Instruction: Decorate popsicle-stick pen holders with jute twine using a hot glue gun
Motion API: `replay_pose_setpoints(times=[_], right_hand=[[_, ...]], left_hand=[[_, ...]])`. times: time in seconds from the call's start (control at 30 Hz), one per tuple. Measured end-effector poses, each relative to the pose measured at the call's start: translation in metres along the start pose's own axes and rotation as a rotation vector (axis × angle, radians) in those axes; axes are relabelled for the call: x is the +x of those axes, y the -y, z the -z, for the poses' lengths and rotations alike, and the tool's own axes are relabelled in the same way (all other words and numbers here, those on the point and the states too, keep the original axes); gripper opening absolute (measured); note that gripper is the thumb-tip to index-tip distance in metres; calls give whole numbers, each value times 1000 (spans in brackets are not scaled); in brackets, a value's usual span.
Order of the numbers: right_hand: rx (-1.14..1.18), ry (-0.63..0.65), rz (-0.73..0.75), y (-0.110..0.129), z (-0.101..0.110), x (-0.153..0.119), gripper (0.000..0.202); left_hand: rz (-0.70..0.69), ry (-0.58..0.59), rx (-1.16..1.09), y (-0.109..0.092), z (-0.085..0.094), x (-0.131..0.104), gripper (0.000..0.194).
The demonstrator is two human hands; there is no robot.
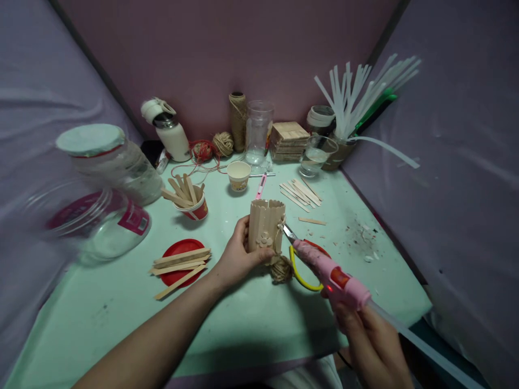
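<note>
Right grip (370,337) holds pink glue gun (330,273) near pale, flower-trimmed wooden cup (259,226).

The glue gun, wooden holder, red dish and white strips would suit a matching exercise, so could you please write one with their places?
Things:
1. Glue gun
2. Wooden holder
3. Red dish
4. White strips

Places:
A. Under wooden sticks
B. In the right hand
C. Standing in the brown pot
D. In the left hand

Right pairs: 1-B, 2-D, 3-A, 4-C
</note>
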State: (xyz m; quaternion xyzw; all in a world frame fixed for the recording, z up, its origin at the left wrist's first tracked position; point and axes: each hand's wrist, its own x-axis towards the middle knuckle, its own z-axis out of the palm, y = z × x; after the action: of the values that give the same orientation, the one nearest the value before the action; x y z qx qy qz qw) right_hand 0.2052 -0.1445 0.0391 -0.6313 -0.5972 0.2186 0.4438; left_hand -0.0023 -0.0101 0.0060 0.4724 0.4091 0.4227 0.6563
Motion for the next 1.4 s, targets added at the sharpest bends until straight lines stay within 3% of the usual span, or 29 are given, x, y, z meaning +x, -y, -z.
replay_pose_setpoints(times=[0.1, 0.2, 0.3, 0.4, 0.47, 0.57, 0.6, 0.7, 0.8, 0.87, 0.93, 1.03, 1.4], right_hand=[[-196, -24, -54, -22, 17, 11, 41], [-521, -136, -134, -58, 39, 26, 51], [-854, -119, -184, -98, 54, 34, 64], [-960, -101, -172, -129, 61, 32, 67], [-961, -96, -152, -137, 62, 28, 66], [-923, -157, -102, -118, 60, 28, 61], [-881, -219, -72, -103, 55, 30, 56], [-529, -327, 196, -46, 26, 41, 26], [-229, -215, 495, 2, -21, 54, 22], [-167, -141, 559, 19, -51, 61, 20], [-136, -158, 557, 23, -73, 67, 17], [-103, -205, 532, 20, -88, 71, 16], [-78, -213, 504, 14, -89, 72, 18]], left_hand=[[48, 21, -31, -1, 0, 0, 85], [84, 50, -99, 0, 1, 0, 85], [106, 71, -163, 3, 1, 1, 86], [116, 71, -212, 5, 2, 1, 87], [124, 64, -226, 6, 1, 1, 87], [137, 51, -230, 6, 0, 1, 86], [138, 46, -229, 6, 0, 1, 86], [126, 29, -224, 7, -1, 0, 86], [90, 16, -197, 7, -1, 0, 84], [57, -2, -169, 6, -1, 0, 83], [33, -39, -142, 5, 0, 1, 82], [24, -88, -120, 3, 0, 2, 83], [35, -107, -98, 3, -2, 2, 82]])
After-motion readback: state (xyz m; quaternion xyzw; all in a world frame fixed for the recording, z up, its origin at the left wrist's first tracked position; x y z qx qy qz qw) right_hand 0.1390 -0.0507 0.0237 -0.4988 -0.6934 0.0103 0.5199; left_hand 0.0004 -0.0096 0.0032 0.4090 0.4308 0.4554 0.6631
